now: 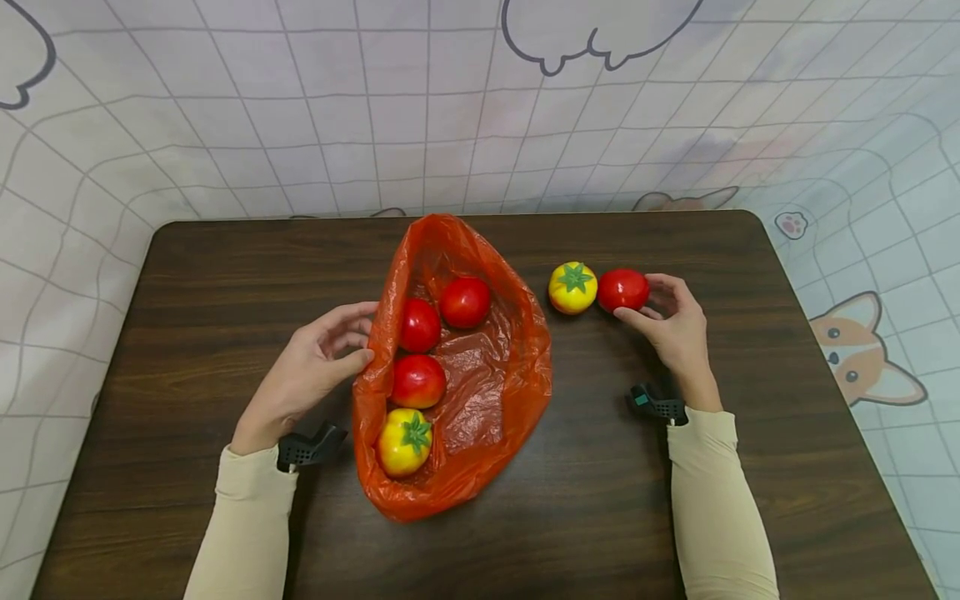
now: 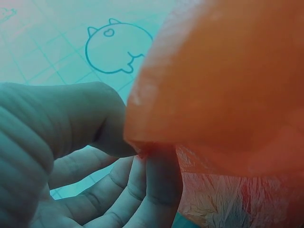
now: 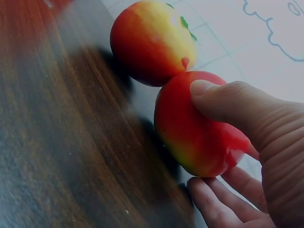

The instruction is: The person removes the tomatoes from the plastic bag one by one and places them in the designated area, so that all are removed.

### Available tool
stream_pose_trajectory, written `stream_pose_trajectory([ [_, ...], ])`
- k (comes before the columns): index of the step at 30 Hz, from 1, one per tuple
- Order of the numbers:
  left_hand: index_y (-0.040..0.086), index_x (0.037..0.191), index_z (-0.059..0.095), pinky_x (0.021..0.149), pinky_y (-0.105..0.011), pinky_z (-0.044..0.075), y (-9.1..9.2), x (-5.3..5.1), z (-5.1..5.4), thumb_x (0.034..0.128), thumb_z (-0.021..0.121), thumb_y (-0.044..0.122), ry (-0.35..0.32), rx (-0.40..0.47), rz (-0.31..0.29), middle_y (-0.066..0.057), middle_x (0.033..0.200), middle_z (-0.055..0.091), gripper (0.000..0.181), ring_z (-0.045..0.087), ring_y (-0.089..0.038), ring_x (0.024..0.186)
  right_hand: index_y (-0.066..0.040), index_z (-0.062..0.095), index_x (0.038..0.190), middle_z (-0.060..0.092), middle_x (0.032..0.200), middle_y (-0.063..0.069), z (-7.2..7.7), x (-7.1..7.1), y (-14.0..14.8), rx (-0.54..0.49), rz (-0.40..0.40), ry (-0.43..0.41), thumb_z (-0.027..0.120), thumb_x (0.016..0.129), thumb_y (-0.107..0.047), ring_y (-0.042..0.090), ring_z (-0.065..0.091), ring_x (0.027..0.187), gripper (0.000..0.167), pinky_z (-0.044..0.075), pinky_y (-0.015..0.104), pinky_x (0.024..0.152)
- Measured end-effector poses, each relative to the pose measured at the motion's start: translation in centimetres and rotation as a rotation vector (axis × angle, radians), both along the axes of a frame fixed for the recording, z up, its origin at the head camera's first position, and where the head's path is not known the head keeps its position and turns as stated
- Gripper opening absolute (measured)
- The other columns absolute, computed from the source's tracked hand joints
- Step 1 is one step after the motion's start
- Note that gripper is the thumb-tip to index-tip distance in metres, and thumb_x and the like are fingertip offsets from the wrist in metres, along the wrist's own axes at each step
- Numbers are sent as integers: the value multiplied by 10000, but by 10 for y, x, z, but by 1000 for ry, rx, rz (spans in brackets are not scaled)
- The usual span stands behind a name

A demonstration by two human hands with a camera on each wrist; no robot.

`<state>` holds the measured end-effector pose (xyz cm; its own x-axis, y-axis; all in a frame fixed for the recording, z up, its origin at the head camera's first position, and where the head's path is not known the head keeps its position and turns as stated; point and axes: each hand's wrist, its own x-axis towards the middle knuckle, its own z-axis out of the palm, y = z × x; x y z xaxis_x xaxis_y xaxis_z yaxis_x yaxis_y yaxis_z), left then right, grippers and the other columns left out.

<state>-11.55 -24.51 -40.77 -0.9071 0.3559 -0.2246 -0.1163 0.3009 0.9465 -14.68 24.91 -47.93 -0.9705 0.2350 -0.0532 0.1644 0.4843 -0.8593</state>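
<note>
An orange-red plastic bag (image 1: 528,358) stands with its mouth wide. Inside, along its left side, are three red apples (image 1: 466,302) and one yellow fruit (image 1: 403,440) with a green star-shaped calyx. My left hand (image 1: 321,358) pinches the bag's left rim between thumb and fingers, as the left wrist view shows. Right of the bag, my right hand (image 1: 675,321) grips another red apple (image 1: 623,289), thumb on one side and fingers on the other. That apple touches a second yellow fruit (image 1: 573,287), which shades to red below in the right wrist view (image 3: 152,45).
Everything sits on a dark wood-grain table (image 1: 225,275) with rounded far corners. A white gridded cloth backdrop (image 1: 390,108) with cartoon drawings rises behind and at the sides. Black wrist cameras (image 1: 311,446) are strapped below both hands.
</note>
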Motion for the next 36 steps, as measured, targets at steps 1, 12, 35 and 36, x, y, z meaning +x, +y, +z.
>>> stream_pose_trajectory([
  [1,148,1528,466,889,-218,607,0,0,0,976,676,113,0,2,0,-96,1307,566,591,644,-155,1087,-134,487,1486,557,1506,108,0,0,0,-1,2,-3,833,876,-250,241,597,1299,711,530,314,1036],
  [12,140,1515,478,881,-218,609,2,1,2,975,674,92,1,28,-6,-102,1292,562,577,649,-142,1075,-121,466,1504,530,1519,131,3,1,7,-50,33,-1,839,867,-202,174,613,1281,742,518,190,1000],
  [35,174,1525,467,915,-220,601,-2,-2,1,974,679,117,-11,-5,5,-92,1332,572,592,644,-183,1128,-181,583,1384,622,1258,-116,34,6,-5,-100,-4,220,840,840,-72,110,656,1127,611,530,106,958],
  [36,177,1523,470,918,-217,599,-2,-2,1,974,680,121,-11,-6,7,-89,1330,573,591,645,-181,1128,-176,587,1379,626,1249,-117,37,6,-5,-108,-2,230,838,837,-57,125,659,1126,609,530,101,956],
])
